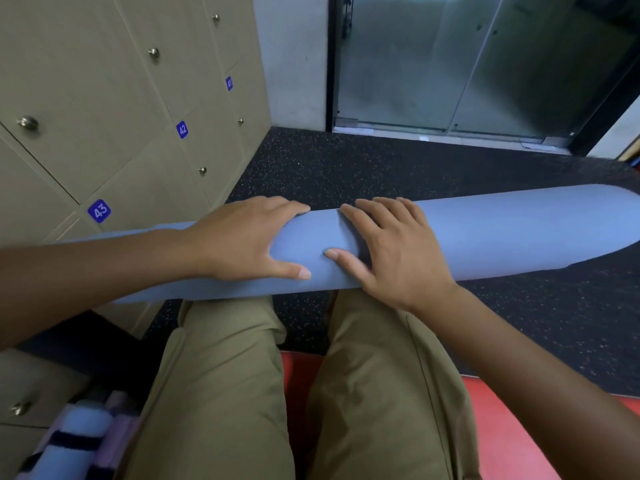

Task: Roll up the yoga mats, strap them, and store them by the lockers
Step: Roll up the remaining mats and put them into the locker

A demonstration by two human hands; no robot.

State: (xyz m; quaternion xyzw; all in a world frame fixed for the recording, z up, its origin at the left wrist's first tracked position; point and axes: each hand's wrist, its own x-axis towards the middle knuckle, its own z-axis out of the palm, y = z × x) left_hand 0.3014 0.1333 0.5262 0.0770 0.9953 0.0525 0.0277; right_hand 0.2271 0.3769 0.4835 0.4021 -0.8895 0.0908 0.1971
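A rolled blue yoga mat [502, 233] lies crosswise over my knees, reaching from the lockers on the left to the right edge of view. My left hand [246, 237] rests flat on top of the roll near its middle, fingers straight and thumb spread. Beside it, my right hand [391, 247] presses on the roll with fingers spread, its thumb against the mat's front face. No strap is visible on the mat.
Beige lockers [104, 133] with blue number tags fill the left side. A glass door [467, 64] stands ahead beyond dark speckled floor [329, 168]. I sit on a red bench [502, 427]. A striped blue and purple cloth [79, 434] lies at lower left.
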